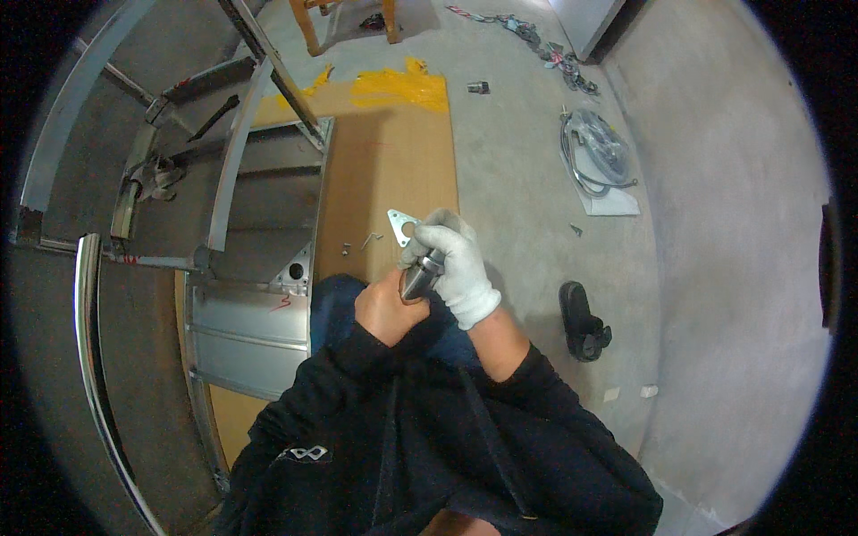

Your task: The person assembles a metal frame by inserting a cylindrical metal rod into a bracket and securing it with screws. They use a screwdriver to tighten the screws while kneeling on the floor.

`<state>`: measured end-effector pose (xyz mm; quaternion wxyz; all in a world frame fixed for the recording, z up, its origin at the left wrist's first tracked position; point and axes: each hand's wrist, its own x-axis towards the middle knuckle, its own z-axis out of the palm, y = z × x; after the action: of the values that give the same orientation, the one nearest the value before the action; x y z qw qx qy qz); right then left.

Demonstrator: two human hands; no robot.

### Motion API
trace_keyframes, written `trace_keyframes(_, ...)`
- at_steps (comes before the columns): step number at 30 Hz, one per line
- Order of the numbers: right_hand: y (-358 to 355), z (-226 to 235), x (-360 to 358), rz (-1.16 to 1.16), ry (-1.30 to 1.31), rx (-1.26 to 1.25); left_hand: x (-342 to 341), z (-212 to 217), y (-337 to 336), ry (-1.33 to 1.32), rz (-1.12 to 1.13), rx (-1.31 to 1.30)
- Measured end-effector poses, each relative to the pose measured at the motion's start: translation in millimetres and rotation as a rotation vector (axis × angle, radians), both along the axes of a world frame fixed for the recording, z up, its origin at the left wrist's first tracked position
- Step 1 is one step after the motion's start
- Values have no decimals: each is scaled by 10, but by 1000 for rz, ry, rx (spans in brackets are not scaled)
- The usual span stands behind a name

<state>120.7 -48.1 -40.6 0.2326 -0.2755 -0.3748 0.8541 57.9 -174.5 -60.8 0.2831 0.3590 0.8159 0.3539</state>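
Note:
A short dark metal cylinder [417, 282] with a shiny collar sits between my hands, in front of my body. My bare left hand [382, 306] is closed round its lower part. On my right hand [458, 268] is a white work glove, its fingers curled round the upper end of the cylinder. Just beyond the gloved fingers shows a silver triangular plate [399, 221] with holes; whether the fingers touch it I cannot tell. Small screws and a bent hex key [371, 239] lie on the brown board [357, 179] left of the plate.
A metal frame [255, 326] with a bracket [298, 271] stands at the left, beside a curved chrome tube [89, 330]. On the right floor lie a black slipper [581, 322], a bagged coil of hose [597, 147] and a small metal fitting [479, 87]. A wooden stool [308, 31] stands far off.

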Motion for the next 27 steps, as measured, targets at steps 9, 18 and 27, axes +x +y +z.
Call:
trace_keyframes(9,50,70,-74,39,55,-3,-63,17,24,8,-21,18)
trace_keyframes(18,-110,10,-157,-175,38,35,-118,-23,-16,18,12,28)
trace_keyframes(27,25,83,-138,-22,14,9,-89,67,-40,14,-12,23)
